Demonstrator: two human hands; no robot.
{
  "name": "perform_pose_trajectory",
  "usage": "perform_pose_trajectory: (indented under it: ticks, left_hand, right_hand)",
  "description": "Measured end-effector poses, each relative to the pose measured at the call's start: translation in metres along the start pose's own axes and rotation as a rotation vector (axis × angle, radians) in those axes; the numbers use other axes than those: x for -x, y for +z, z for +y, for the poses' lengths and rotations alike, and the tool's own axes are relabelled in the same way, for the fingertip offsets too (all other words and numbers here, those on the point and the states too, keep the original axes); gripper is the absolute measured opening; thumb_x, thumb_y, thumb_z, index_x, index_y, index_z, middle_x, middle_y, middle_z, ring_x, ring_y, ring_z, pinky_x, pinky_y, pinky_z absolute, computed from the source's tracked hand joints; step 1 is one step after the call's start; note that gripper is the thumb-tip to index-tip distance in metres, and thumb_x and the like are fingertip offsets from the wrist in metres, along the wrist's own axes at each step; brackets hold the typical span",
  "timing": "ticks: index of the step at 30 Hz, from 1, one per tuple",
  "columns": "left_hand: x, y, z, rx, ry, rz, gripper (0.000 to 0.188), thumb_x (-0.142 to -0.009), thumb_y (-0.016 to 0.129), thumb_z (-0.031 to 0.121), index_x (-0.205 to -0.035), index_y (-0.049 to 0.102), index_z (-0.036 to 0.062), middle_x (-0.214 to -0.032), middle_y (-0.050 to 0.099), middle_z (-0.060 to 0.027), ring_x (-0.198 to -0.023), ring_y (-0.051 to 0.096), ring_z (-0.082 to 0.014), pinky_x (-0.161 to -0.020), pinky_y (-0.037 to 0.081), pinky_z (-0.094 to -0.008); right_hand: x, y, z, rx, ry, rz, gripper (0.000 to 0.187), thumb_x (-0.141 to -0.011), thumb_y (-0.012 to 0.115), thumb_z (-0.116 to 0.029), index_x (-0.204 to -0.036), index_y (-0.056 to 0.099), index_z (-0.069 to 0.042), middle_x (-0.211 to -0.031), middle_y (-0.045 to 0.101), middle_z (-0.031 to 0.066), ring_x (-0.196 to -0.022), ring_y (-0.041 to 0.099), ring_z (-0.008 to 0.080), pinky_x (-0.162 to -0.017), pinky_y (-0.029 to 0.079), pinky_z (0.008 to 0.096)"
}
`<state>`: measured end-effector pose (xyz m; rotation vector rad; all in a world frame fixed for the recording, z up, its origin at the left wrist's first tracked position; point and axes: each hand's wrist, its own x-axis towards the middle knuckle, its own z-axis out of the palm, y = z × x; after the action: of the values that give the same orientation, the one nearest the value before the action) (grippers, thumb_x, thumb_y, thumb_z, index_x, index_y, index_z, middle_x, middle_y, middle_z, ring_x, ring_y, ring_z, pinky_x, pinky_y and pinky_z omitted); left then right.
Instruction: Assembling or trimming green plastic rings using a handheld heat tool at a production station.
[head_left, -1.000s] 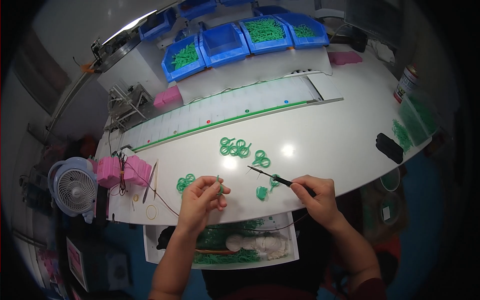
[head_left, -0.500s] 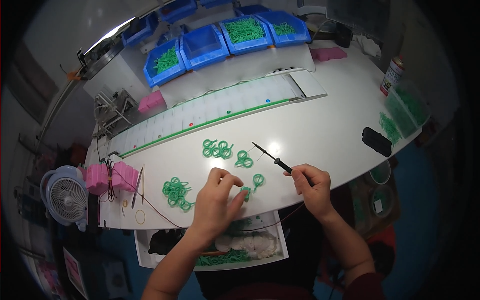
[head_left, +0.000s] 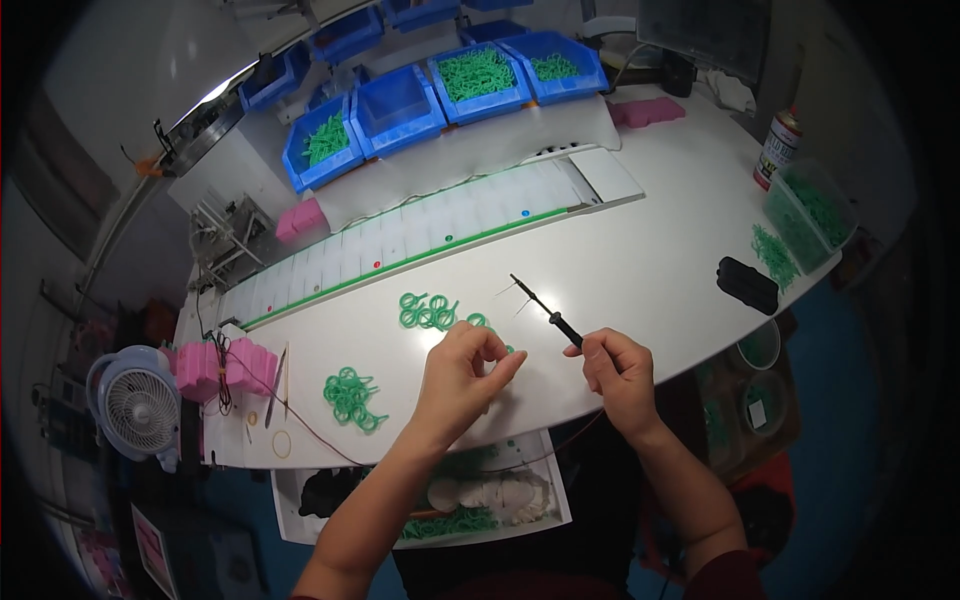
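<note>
I am gripping the black tool (head_left: pixel 545 312) in my right hand (head_left: pixel 620 372), its long axis pointing up-left; my left hand (head_left: pixel 462 372), nearer the green rings (head_left: pixel 430 313), is pinching one.

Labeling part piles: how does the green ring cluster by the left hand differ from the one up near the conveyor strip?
The left green cluster is a tangled heap near the table edge; the upper cluster lies flatter, rings spread in a row. The left hand sits closer to the upper one. Both are green plastic rings.
</note>
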<state>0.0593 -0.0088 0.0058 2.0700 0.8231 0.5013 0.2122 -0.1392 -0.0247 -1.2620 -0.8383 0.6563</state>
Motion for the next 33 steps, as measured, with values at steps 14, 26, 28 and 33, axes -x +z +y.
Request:
perform_pose_trajectory:
  ticks: [14,26,28,33]
  left_hand:
    - [0.049,-0.015,-0.01,1.389,-0.35,-0.107,0.013,-0.092,0.058,0.016,-0.097,0.056,0.0043,-0.099,0.061,-0.0062,-0.098,0.058,-0.0145,-0.083,0.049,-0.0284]
    - [0.054,-0.019,-0.003,1.105,-0.22,-0.004,0.025,-0.092,0.058,0.011,-0.115,0.052,0.0021,-0.105,0.062,-0.0107,-0.097,0.059,-0.0144,-0.082,0.05,-0.0278]
    - [0.055,-0.019,-0.01,1.042,-0.175,-0.02,0.025,-0.092,0.058,0.011,-0.115,0.053,0.0023,-0.106,0.062,-0.0114,-0.097,0.059,-0.0147,-0.082,0.05,-0.0279]
    - [0.058,-0.021,-0.026,0.904,-0.112,-0.102,0.022,-0.091,0.058,0.01,-0.111,0.055,0.0015,-0.106,0.063,-0.0125,-0.094,0.061,-0.0156,-0.081,0.05,-0.0285]
  right_hand:
    - [0.005,0.055,-0.016,0.111,0.078,-0.194,0.022,-0.08,0.073,-0.019,-0.089,0.059,-0.004,-0.049,0.034,-0.0092,-0.045,0.03,-0.0005,-0.044,0.024,0.0197]
    - [0.01,0.054,-0.027,0.262,-0.038,-0.231,0.016,-0.081,0.07,-0.015,-0.084,0.061,-0.002,-0.046,0.039,-0.0032,-0.042,0.034,0.0022,-0.041,0.027,0.0224]
    - [0.012,0.055,-0.03,0.298,-0.065,-0.253,0.016,-0.082,0.07,-0.015,-0.084,0.061,-0.002,-0.046,0.04,-0.0012,-0.041,0.036,0.0036,-0.041,0.028,0.0235]
    - [0.015,0.056,-0.032,0.367,-0.159,-0.28,0.021,-0.083,0.069,-0.021,-0.086,0.06,-0.002,-0.053,0.05,0.005,-0.044,0.048,0.0124,-0.043,0.036,0.0272]
